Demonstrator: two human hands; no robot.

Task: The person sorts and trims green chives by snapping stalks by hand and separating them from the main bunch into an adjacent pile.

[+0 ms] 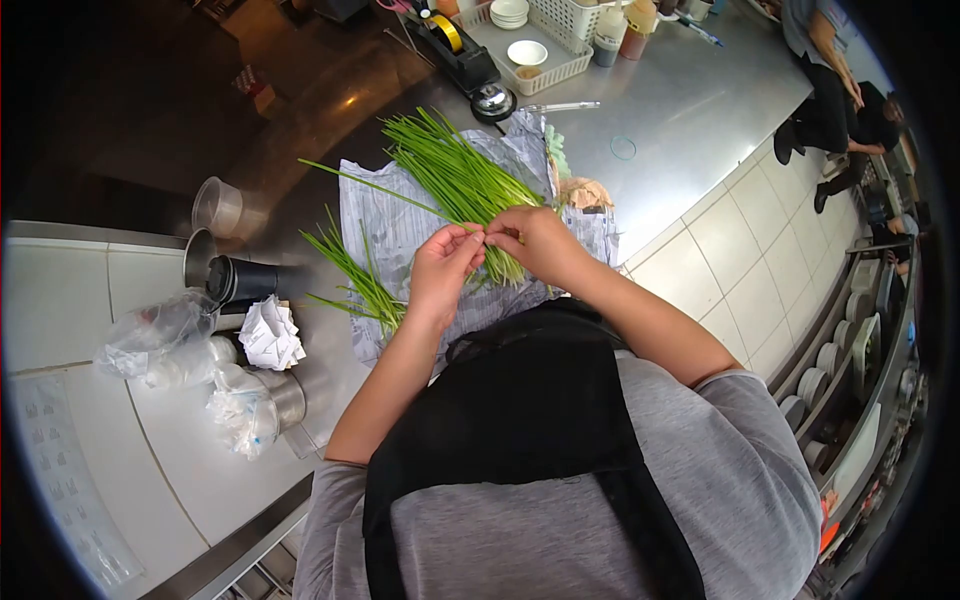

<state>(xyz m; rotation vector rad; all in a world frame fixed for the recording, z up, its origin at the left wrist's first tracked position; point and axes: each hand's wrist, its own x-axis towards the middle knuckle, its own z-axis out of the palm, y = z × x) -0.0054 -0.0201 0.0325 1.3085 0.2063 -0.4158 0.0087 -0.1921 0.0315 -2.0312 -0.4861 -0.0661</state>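
Between my two hands is the base of a long green stalk, which points up and to the left. My left hand [447,268] pinches it, and my right hand [535,243] is closed at the same end, fingertips touching the left ones. A large bunch of green stalks [455,170] lies on spread newspaper [380,212], just beyond and partly under my hands. To the left, near my left wrist, a smaller bunch of green stalks [360,280] rests across the newspaper's edge.
Beyond the newspaper stand a tape dispenser [455,55], a bell [492,100] and a plastic basket [550,75] with small bowls. At left are a black container [245,280], crumpled paper [270,335] and plastic bags [160,340]. Other people [830,90] are at upper right.
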